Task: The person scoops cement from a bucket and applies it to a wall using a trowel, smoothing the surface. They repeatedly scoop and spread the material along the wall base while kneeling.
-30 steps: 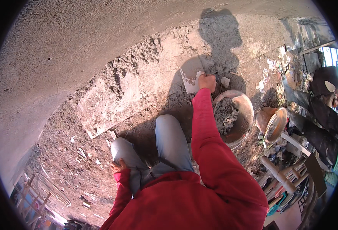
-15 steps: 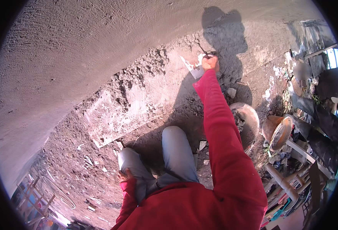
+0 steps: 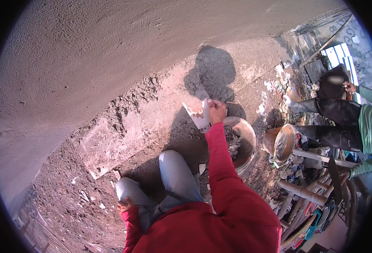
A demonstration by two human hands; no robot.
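My right hand (image 3: 217, 111) is closed on a flat trowel (image 3: 192, 113) spotted with grey mortar, held over a pale board (image 3: 103, 156) lying along the wall's foot. Loose mortar (image 3: 122, 107) is spread along the board's wall side. Just right of my forearm stands a bucket (image 3: 248, 141) with mortar inside, partly hidden by the sleeve. My left hand (image 3: 125, 205) rests on my left leg, fingers apart.
A plastered wall (image 3: 110, 46) curves across the upper left. At the right, a co-worker in green sleeves and dark boots (image 3: 335, 137) shows two hands, near a smaller container (image 3: 271, 140), rubble and wooden pieces (image 3: 304, 192).
My right hand with the trowel reached forward, then came back toward the bucket. The view has shifted, and the co-worker's hands and green sleeves have come into sight at the right.
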